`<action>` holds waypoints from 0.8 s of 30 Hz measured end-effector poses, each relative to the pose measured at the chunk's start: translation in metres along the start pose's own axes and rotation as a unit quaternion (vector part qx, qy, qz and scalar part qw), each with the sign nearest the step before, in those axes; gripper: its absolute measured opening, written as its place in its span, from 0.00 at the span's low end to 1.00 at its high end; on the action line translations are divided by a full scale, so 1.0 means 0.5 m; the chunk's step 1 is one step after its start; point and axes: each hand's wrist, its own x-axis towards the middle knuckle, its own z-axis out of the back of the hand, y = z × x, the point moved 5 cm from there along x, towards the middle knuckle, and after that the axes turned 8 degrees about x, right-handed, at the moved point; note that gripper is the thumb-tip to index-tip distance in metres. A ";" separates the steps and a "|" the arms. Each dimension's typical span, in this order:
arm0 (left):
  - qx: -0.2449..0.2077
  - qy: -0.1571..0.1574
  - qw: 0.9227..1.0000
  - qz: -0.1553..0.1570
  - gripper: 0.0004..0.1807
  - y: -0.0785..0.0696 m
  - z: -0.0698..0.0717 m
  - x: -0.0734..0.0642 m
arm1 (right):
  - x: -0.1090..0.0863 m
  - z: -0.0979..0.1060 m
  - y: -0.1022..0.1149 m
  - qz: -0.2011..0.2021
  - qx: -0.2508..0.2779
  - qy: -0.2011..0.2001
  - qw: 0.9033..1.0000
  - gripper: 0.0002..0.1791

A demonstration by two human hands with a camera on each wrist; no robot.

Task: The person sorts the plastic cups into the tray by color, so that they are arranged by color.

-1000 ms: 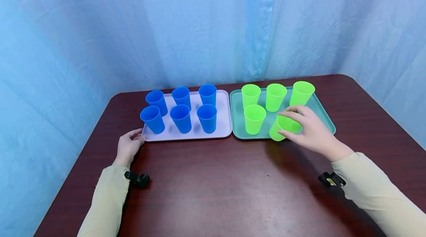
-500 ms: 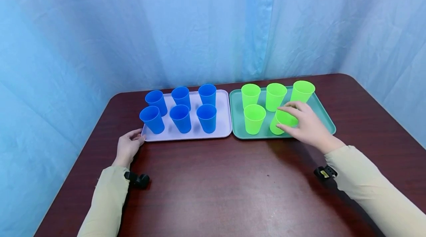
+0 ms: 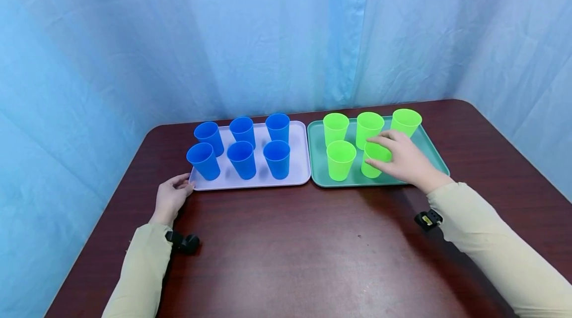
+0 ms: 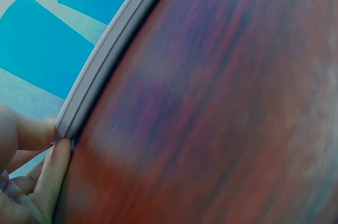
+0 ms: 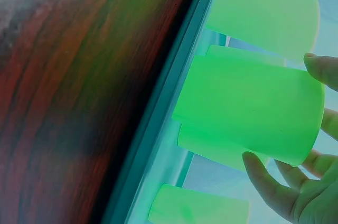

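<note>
In the head view, my left hand (image 3: 172, 196) is at the near left corner of a lavender tray (image 3: 301, 157). The left wrist view has its thumb and a finger pinching the tray's rim (image 4: 94, 68). Several blue cups (image 3: 242, 160) stand upright on that tray in two rows. My right hand (image 3: 404, 161) holds a lime-green cup (image 3: 372, 168) near its rim, low over the front of a green tray (image 3: 431, 155). The right wrist view shows fingertips on opposite sides of this cup (image 5: 253, 108). Other green cups (image 3: 341, 161) stand upright around it.
The two trays lie side by side, edges meeting, toward the back of a dark brown wooden table (image 3: 286, 248). Light blue curtains (image 3: 268, 35) hang behind and at both sides. A green cup (image 3: 405, 122) at the back right is partly covered by my right hand.
My right hand has carried its green cup leftward and back, from over the tray's front edge to a spot beside the front-left green cup; the cup now looks more upright. The left hand keeps its place.
</note>
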 end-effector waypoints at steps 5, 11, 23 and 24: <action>-0.004 -0.001 1.000 -0.005 0.23 -0.004 0.001 0.000 | 0.002 -0.002 -0.007 -0.023 0.001 0.022 0.999 0.27; 0.001 0.001 1.000 0.003 0.23 -0.006 0.003 0.000 | 0.002 0.002 -0.008 -0.032 0.000 0.040 0.999 0.29; -0.012 0.066 0.998 0.006 0.26 -0.012 0.026 -0.015 | -0.006 0.042 0.010 -0.049 0.011 0.018 0.999 0.30; -0.008 0.072 0.997 0.001 0.26 -0.013 0.030 -0.016 | -0.008 0.046 0.010 -0.050 0.011 0.013 0.999 0.30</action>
